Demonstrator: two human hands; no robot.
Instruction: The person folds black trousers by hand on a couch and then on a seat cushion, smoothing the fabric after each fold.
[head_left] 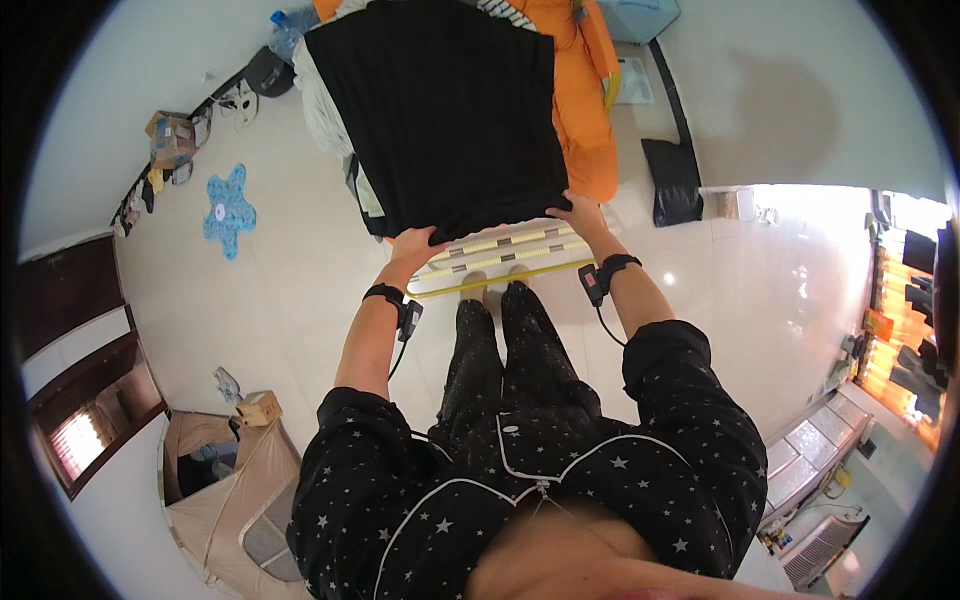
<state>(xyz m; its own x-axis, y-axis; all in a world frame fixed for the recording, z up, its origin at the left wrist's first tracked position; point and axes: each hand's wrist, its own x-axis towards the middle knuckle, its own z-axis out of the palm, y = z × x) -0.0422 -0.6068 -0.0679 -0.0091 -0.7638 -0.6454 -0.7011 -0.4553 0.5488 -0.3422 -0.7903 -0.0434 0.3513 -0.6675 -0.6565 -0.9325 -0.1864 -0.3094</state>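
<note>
A large black garment point(440, 110) is stretched out in front of me over an orange seat, its near edge bunched. My left hand point(415, 247) grips the near left corner, fingers closed round the fabric. At the near right corner my right hand point(580, 213) pinches the same edge, thumb on top. The cloth is pulled fairly taut between both hands. From this view I cannot tell what kind of garment it is. White cloth point(318, 90) shows along its left side.
The orange seat point(583, 130) extends right of the garment, with a yellow metal bar point(500, 279) before my feet. A blue star-shaped mat point(229, 212) lies on the floor at left. A black bag point(671, 182) rests by the right wall. A beige fabric tent point(215, 490) stands behind left.
</note>
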